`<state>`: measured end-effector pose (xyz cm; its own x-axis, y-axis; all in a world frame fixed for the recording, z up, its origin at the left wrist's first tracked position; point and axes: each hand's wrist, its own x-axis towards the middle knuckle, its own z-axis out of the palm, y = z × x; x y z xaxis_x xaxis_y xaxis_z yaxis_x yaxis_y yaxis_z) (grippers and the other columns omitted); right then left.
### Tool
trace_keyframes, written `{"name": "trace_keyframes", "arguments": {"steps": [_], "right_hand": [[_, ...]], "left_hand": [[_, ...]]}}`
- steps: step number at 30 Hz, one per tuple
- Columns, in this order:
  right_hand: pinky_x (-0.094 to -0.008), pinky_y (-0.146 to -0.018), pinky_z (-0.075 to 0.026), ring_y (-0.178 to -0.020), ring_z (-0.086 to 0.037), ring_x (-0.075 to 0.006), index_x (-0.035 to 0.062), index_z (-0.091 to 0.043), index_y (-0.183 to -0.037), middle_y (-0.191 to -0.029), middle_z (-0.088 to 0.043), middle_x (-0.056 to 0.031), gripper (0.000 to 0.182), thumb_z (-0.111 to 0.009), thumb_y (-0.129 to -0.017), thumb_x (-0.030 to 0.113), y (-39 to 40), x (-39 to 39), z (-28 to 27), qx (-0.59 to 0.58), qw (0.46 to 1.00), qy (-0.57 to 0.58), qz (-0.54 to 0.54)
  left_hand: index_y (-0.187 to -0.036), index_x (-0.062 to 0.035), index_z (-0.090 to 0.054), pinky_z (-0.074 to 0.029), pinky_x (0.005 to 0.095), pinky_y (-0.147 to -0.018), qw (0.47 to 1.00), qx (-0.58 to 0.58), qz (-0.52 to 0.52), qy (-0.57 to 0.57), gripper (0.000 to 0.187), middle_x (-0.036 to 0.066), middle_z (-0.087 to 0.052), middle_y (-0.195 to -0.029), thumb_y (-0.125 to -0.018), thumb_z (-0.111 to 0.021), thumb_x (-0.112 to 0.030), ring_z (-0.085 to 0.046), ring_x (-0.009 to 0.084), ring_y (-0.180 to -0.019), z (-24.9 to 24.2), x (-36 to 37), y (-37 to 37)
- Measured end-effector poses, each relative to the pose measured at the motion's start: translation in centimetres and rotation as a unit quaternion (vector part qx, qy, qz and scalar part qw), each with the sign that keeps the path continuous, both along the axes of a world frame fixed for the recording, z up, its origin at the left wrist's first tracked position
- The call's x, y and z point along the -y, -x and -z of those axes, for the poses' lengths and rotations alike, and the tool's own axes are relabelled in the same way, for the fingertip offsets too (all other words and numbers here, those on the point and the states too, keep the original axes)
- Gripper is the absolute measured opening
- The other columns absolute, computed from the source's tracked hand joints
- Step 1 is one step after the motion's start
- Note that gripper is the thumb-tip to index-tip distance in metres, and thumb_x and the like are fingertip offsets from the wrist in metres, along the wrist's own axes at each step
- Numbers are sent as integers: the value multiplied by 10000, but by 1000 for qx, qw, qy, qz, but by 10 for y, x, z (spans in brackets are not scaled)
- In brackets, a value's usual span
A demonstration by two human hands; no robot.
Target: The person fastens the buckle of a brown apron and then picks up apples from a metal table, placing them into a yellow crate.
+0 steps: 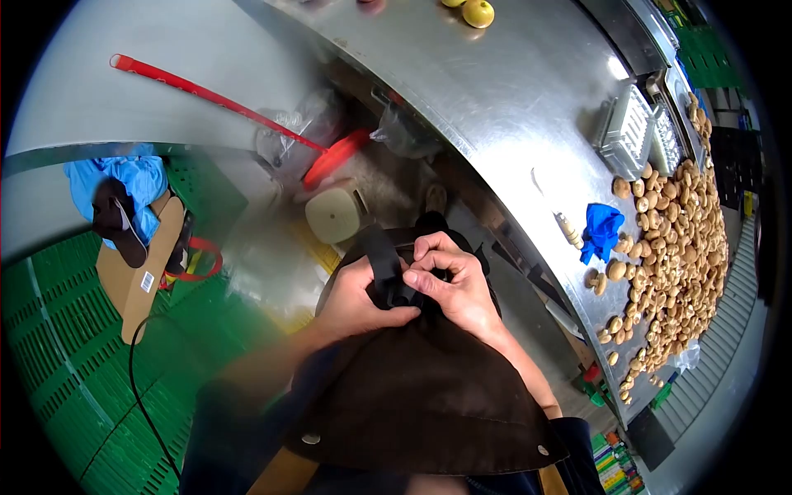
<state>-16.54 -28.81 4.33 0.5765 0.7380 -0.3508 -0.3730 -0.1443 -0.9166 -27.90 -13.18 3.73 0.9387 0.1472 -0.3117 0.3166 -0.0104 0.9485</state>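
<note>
A dark brown apron (421,388) with metal snaps at two corners spreads across the front of my body. My left hand (355,305) is closed around a black strap (382,262) at the far end of the brown cloth. Close beside it, my right hand (454,285) pinches the same dark strap, its thumb and fingers bent together. The two hands nearly meet, and the strap loops up between them. Part of the strap is hidden behind my fingers.
On the steel table (495,107) at right lie a heap of mushrooms (681,247), a blue cloth (602,231), a knife (568,229) and a clear plastic box (627,132). A red-handled tool (219,101), a pale stool (334,213) and green crates (66,330) stand at left.
</note>
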Motion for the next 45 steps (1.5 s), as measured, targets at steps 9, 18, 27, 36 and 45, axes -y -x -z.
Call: {"name": "trace_keyframes", "arguments": {"steps": [9, 18, 27, 36, 45], "right_hand": [[-268, -878, -397, -957, -499, -116, -18, -676, -847, -1036, -508, -14, 132, -720, -856, 107, 4, 7, -7, -139, 990, -33, 4], [-288, -818, -427, -931, -532, -140, -9, -650, -797, -1003, -546, -41, 238, -759, -835, 199, -8, 7, -4, 18, 987, 66, -143], [-232, -649, -397, -799, -501, -79, 13, -667, -803, -1040, -513, -7, 127, -721, -836, 123, 1, 16, -3, -185, 981, -32, -49], [-199, -439, -332, -524, -413, -28, -14, -675, -923, -979, -523, 10, 134, -694, -860, 102, 4, 17, 5, -362, 929, -31, 67], [-180, -379, -314, -544, -445, -17, -14, -624, -1095, -717, -549, 1, 276, -685, -893, 164, -10, 13, 20, -433, 901, -19, 9]], "left_hand": [[-1098, 12, -621, -482, 290, -840, 998, -4, 58, -35, 518, 56, -655, -1008, -642, -838, -101, -611, 131, -934, -12, -1, -6], [-1006, -11, -651, -492, 256, -738, 993, -74, -22, 90, 430, 15, -652, -854, -676, -866, -183, -591, 78, -799, 9, 10, 13], [-979, -21, -660, -490, 275, -773, 994, -63, 21, 84, 433, 23, -663, -896, -651, -871, -210, -599, 102, -835, 7, 7, 11], [-985, -8, -641, -460, 275, -777, 966, -135, 24, 219, 311, -1, -627, -908, -758, -782, -168, -567, 92, -850, 1, 1, 6], [-1093, -3, -631, -431, 218, -554, 915, -160, -53, 366, 399, 65, -666, -918, -925, -611, -364, -592, 109, -688, 20, 1, 6]]}}
